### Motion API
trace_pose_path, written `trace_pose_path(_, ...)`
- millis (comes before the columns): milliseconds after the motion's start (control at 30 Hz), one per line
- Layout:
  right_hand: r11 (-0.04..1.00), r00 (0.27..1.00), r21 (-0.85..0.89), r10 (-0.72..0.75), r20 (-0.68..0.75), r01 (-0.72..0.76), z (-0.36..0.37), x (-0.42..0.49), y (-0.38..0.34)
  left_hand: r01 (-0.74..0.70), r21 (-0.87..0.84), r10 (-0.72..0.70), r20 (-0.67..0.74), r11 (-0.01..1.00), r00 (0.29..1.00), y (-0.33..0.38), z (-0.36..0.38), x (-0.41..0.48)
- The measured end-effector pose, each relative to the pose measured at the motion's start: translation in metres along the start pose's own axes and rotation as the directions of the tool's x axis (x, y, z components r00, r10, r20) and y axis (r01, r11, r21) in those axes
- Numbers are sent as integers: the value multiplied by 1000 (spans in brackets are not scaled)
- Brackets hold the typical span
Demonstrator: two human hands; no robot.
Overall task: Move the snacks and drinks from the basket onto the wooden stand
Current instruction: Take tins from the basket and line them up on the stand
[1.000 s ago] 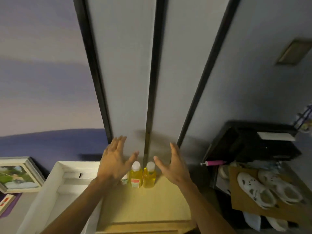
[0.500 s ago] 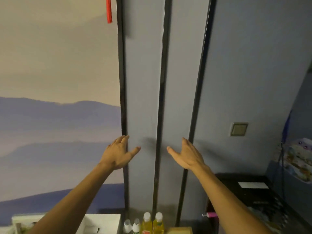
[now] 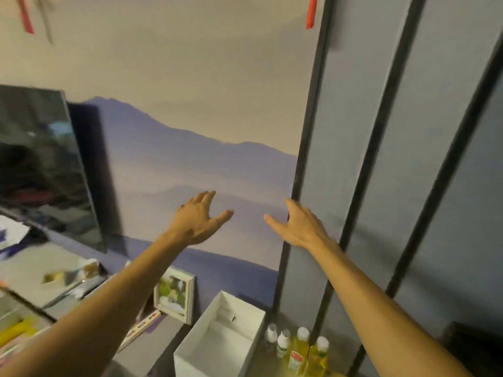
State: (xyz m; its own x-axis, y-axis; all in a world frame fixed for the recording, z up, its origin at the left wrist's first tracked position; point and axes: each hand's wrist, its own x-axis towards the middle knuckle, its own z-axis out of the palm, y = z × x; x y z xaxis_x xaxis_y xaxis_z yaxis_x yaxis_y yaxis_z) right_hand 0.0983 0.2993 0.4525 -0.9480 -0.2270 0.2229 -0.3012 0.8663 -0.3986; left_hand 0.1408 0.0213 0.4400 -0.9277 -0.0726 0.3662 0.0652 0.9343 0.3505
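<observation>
"Up by the mural wall point(image 3: 190, 148), where are your hands?"

"Both are held high in front of it, well apart from the drinks. My left hand point(image 3: 196, 221) has its fingers point(image 3: 203, 198) straight and loosely spread, thumb out, holding nothing. My right hand point(image 3: 299, 227) is much the same: fingers point(image 3: 291, 206) extended, palm turned inward, empty, right at the dark vertical strip point(image 3: 307, 159)."

"And the drinks?"

"Low at the bottom edge, between my forearms. Two yellow bottles point(image 3: 299, 349) with white caps stand side by side, and two small white bottles point(image 3: 283, 345) stand just left of them, all upright. They are just beside an open white box point(image 3: 217, 346). I can barely see the surface under them."

"Anything else?"

"A dark television point(image 3: 46, 164) on the left above a grey bench point(image 3: 27, 262), and a framed picture point(image 3: 174, 295) leaning at the wall."
</observation>
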Motion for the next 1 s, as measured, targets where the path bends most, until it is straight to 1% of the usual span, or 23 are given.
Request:
trace_pose_path(100, 991, 989, 25, -132, 72, 131, 38, 12, -52, 130, 64, -128, -31, 989, 991, -56, -24, -42)
trace_pose_path(167, 978, 968, 45, -208, 144, 203, 64, 13, -92, 222, 104, -216, -66, 969, 974, -93, -45, -74)
trace_pose_path(233, 958, 936, 65, -288, 203, 281, 91, 11, -136, 310, 129, -300, -97, 942, 949, -130, -69, -107)
trace_pose_path(333, 914, 879, 110, -406, 250, 391, 130, 1, -207, 415, 150, -396, -138, 897, 908, -185, -109, -158)
trace_pose_path(500, 844, 786, 180, -537, 307, 506, 197, -27, -323, 543, 167, -521, -162, 823, 838, -271, -159, -228)
trace_pose_path(600, 827, 748, 204, -561, 356, 524, 239, -38, -377, 584, 170, -566, -145, 794, 812, -322, -171, -257)
trace_pose_path(733, 831, 733, 209, -553, 396, 515, 291, -45, -428, 624, 172, -614, -113, 762, 781, -385, -175, -283)
trace_pose_path(867, 852, 728, 205, -519, 448, 481, 344, -46, -457, 648, 143, -647, -65, 748, 760, -444, -167, -293)
trace_pose_path(1000, 877, 713, 210, -474, 517, 431, 401, -40, -476, 676, 130, -682, 2, 726, 732, -495, -144, -296)
